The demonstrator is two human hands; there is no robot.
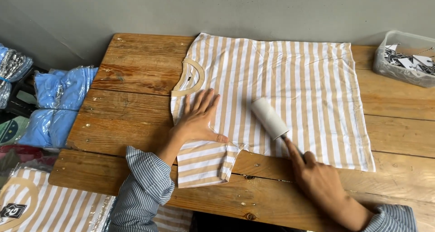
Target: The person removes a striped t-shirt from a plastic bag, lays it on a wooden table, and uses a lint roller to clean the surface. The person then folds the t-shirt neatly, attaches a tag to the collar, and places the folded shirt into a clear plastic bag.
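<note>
A: Any containers?

B: A clear plastic tub (pixel 404 60) at the table's (pixel 127 123) far right holds small tags.

A: And the hands?

B: The left hand (pixel 199 118) presses flat, fingers spread, on a striped shirt (pixel 294 91) near its collar. The right hand (pixel 319 180) grips the handle of a lint roller (pixel 270 118), which rests on the shirt.

head view, looking down, close tabletop (pixel 136 123)

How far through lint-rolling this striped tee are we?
Done: the striped tee lies spread flat on the wooden table. In hand: left hand pins it near the collar while right hand runs the lint roller mid-shirt. Rolled area can't be told; folding isn't started.
</note>
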